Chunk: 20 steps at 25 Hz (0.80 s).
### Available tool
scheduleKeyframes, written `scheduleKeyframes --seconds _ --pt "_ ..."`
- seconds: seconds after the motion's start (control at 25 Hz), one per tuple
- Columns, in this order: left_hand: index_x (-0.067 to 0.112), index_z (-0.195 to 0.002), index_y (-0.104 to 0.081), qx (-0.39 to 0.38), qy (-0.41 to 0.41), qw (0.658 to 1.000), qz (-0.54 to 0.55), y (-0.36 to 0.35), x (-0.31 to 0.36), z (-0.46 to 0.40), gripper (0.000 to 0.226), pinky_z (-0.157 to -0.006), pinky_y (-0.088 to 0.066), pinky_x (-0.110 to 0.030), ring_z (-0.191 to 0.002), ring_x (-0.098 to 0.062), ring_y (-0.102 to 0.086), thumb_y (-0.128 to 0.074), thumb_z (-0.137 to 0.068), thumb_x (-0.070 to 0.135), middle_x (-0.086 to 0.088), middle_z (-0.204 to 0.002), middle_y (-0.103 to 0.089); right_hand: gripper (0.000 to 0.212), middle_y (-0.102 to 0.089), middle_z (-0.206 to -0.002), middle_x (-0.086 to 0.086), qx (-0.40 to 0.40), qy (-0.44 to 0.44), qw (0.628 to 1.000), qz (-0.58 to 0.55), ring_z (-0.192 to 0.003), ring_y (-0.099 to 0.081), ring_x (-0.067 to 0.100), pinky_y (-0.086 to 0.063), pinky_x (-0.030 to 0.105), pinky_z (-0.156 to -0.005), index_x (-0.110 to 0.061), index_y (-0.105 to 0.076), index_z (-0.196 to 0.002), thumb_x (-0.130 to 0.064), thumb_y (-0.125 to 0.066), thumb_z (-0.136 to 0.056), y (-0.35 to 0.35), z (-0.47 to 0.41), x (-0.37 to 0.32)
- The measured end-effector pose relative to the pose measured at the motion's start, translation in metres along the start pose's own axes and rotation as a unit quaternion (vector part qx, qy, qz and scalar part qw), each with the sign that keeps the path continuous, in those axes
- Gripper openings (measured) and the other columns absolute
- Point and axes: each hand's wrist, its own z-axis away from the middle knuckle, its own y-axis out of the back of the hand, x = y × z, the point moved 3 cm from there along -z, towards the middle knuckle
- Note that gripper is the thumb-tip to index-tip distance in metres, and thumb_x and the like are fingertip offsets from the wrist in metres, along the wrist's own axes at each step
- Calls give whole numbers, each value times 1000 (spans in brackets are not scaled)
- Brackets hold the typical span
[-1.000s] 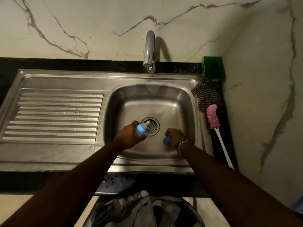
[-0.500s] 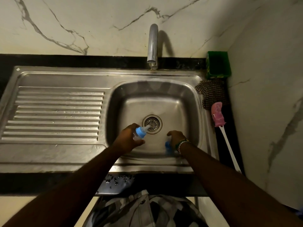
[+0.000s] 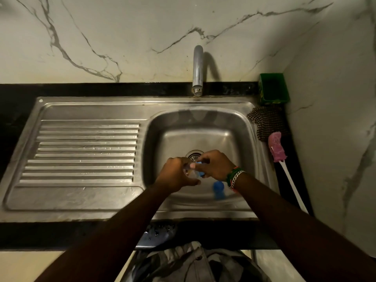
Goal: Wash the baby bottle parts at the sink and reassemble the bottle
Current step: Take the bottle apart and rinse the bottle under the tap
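Gripping clear bottle point(image 3: 190, 171) in left hand point(image 3: 176, 176), right hand point(image 3: 216, 165) pinching its blue collar point(image 3: 200, 169)

Our right hand point(image 3: 216, 165) now leaves the blue cap point(image 3: 218, 188) lying on the basin floor and joins our left hand point(image 3: 176, 173) at the bottle point(image 3: 193, 169), pinching its blue collar.

We see brushed steel sink point(image 3: 85, 202), glossy veined marble wall point(image 3: 142, 27), clear plastic bottle point(image 3: 190, 169), coarse checked cloth point(image 3: 266, 123).
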Motion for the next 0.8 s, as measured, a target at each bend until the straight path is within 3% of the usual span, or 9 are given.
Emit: scheduleKeyframes --seconds 0.16,0.28,0.36,0.44,0.56,0.68,0.72,0.8 --pt "27 -74 -72 -29 29 997 63 10 -4 -1 30 -55 -45 -14 -56 3 -59 -98 -60 30 10 -68 -70 44 -71 -104 3 11 182 983 22 -95 -69 18 -58 39 -88 -8 -73 -108 -20 -91 -70 -3 3 -1" --pt "23 -82 -78 -13 20 996 80 13 -6 -2 32 -61 -53 -22 -65 0 -66 -99 -59 29 8 -74 -75 52 -68 -111 -2 15 101 995 -2 -99 -66 11 -58 27 -86 -16 -65 -119 -35 -88 -75 -2 -1 -1" --pt "21 -90 -79 -5 37 997 65 15 -8 -5 41 -67 -58 -29 -72 -8 -70 -99 -57 32 7 -80 -76 28 -69 -105 3 -4 16 1000 -22 -86 -69 13 -62 26 -73 -20 -66 -110 -40 -72 -91 -6 -9 3" --pt "22 -93 -79 -8 48 997 54 16 -13 -10 44 -65 -56 -21 -72 -5 -69 -99 -56 33 10 -81 -74 16 -70 -107 9 -11 32 999 -21 -86 -72 20 -63 30 -70 -15 -69 -106 -26 -69 -95 -4 -16 6" --pt "20 -96 -78 -15 62 997 50 17 -22 -16 45 -58 -46 -8 -68 1 -65 -99 -57 31 14 -79 -71 43 -66 -121 6 -53 51 994 -87 -106 -69 23 -62 34 -78 -13 -66 -122 -14 -83 -82 -2 -25 12" --pt "20 -97 -79 -20 63 997 29 13 -29 -21 49 -60 -47 -14 -69 -2 -63 -99 -55 36 12 -80 -72 36 -66 -116 8 -69 -35 992 -103 -98 -73 29 -64 43 -73 -14 -66 -119 -23 -79 -86 -7 -29 15" --pt "20 -98 -79 -18 67 997 20 12 -33 -25 52 -62 -49 -18 -71 -6 -65 -99 -54 39 10 -81 -73 34 -67 -114 7 -53 -18 995 -79 -97 -72 27 -64 42 -75 -12 -66 -117 -20 -79 -86 -7 -34 19" --pt "20 -99 -78 -19 82 996 11 11 -37 -30 56 -67 -54 -25 -74 -10 -67 -99 -52 43 7 -84 -74 39 -68 -115 1 -26 46 999 -11 -100 -69 13 -61 27 -81 -14 -68 -119 -18 -81 -83 -8 -39 23"
